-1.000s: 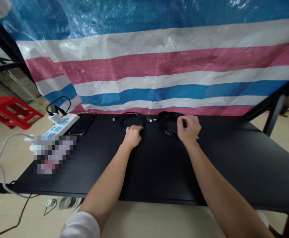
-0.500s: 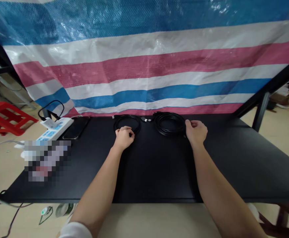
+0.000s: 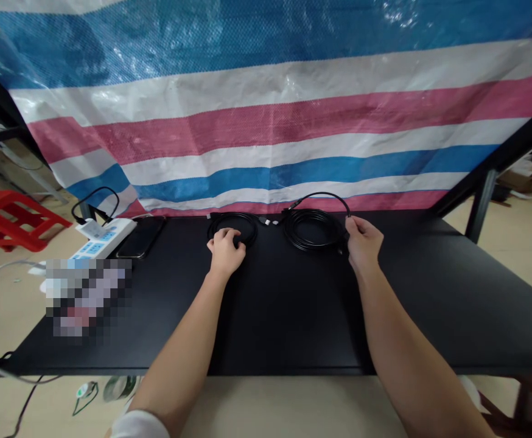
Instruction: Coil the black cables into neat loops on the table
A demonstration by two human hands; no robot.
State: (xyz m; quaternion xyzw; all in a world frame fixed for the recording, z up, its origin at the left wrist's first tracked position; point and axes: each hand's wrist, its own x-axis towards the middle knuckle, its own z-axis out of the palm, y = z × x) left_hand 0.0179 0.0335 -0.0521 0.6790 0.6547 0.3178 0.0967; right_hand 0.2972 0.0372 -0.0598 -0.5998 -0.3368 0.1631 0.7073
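"What have you got under your hands?"

"Two coils of black cable. My right hand [image 3: 363,243] is closed in a pinch on a strand [image 3: 321,193] from the right coil [image 3: 314,231], and that strand arches up in a thin loop above the coil."

"And your left?"

"My left hand [image 3: 224,250] is half closed, curled over the near edge of the left coil [image 3: 232,215]. My fingers touch the cable, but I can't tell whether they're gripping it or just resting there."

"Where are the coils lying?"

"Flat on a black table [image 3: 430,316], close to its far edge. They're side by side and just apart, with small white connectors [image 3: 270,222] between them."

"What's around them?"

"Left of the left coil, a black smartphone [image 3: 140,236] lies just beside a white power strip [image 3: 104,238] with blue switches, and a black cable [image 3: 95,201] loops up from the strip's far end. Nearer me there's a pixelated patch [image 3: 87,298] I can't make out. A striped blue, white and pink tarp [image 3: 266,121] hangs behind the table, and a red plastic stool [image 3: 13,219] sits on the floor to the left."
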